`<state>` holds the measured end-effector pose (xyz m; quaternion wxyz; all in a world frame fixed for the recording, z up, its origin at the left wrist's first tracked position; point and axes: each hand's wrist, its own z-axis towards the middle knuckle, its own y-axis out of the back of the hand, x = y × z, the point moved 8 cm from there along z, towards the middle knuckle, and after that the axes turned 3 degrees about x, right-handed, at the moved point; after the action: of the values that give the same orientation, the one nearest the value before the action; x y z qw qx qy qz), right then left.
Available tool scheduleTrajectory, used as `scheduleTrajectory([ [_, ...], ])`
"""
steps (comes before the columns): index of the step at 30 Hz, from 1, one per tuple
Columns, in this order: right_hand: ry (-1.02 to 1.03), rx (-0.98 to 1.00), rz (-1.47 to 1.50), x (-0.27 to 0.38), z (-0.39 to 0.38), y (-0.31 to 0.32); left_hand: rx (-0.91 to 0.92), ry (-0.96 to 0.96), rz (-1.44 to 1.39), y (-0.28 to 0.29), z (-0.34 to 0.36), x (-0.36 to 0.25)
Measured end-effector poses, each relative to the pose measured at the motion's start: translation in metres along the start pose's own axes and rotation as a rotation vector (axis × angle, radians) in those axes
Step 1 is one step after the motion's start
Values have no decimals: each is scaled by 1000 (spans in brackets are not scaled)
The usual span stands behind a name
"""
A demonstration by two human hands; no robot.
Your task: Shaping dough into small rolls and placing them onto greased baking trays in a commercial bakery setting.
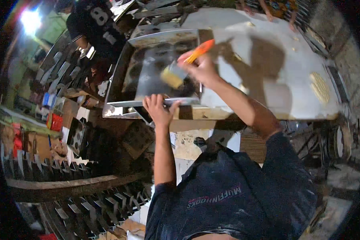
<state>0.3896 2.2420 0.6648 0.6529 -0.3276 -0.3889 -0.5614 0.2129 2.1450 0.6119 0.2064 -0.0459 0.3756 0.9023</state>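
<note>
A brush with an orange handle and pale yellow bristles is in my right hand, blurred, over the inside of a worn metal tray. The tray has raised sides and dark, stained patches around a greyer middle, and sits on the left part of a pale worktable. My left hand grips the tray's near rim, its fingers curled over the top. My right forearm crosses the table's front edge to the right of the tray.
A co-worker in a dark shirt stands at upper left. Another person's hands reach onto the far table edge. Ridged, pale dough-like pieces lie at right. Stacked dark metal pieces, red containers and boards fill the left side.
</note>
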Motion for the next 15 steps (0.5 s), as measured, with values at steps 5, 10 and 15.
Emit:
scheduleTrajectory([
  [5, -93, -565, 232, 65, -128, 147, -63, -78, 122, 12, 11, 3],
  [10, -235, -966, 32, 37, -381, 303, -159, 8, -85, 13, -7, -18],
  [15, -381, -1798, 265, 61, -714, 341, -91, -53, -77, -60, -190, -41],
])
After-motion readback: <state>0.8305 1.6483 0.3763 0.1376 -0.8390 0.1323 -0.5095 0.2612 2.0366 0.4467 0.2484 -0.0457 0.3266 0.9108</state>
